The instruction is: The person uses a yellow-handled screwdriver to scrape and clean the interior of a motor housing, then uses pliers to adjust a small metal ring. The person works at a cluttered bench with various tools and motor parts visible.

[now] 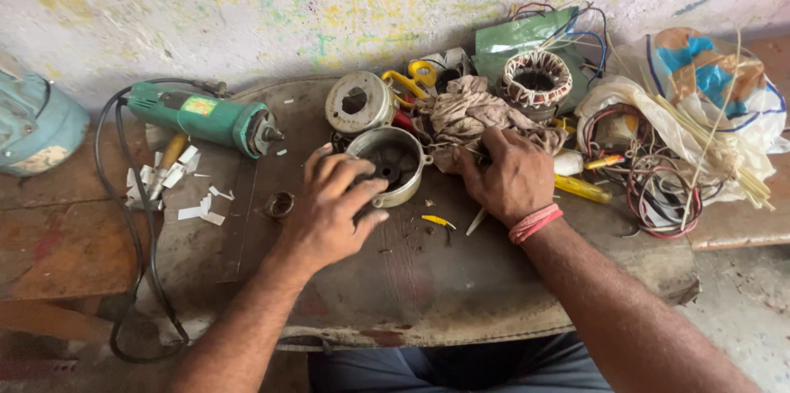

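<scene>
Nearest us, our two forearms reach out over the worn tabletop (428, 278). Our left hand (329, 208) lies over the near rim of a round metal housing (395, 158), fingers curled loosely on it rather than clamped. Our right hand (514, 175) presses down at the edge of a crumpled rag (469, 117); its grip looks pressed together on something small, perhaps a thin tool whose pale tip (476, 222) pokes out below the palm, though we cannot tell for sure. A pink band (535, 223) circles that wrist.

Just in front of the hands lie a small yellow scrap (438, 220) and, to the left, a little ring (280, 204) (dark inside). Left of that, white paper bits (177, 183) are scattered about.

Farther off, a green grinder (202, 117) lies on its side, its black cord (136, 261) looping down over the edge. Behind the housing sits a round cover (359, 102), then yellow scissors (411, 80). To the right stand a wound stator (536, 79), a tangle of wires (658, 187) and a plastic bag (708, 80). At the far left is a blue casing (37, 125) against the paint-flecked wall (247, 6).
</scene>
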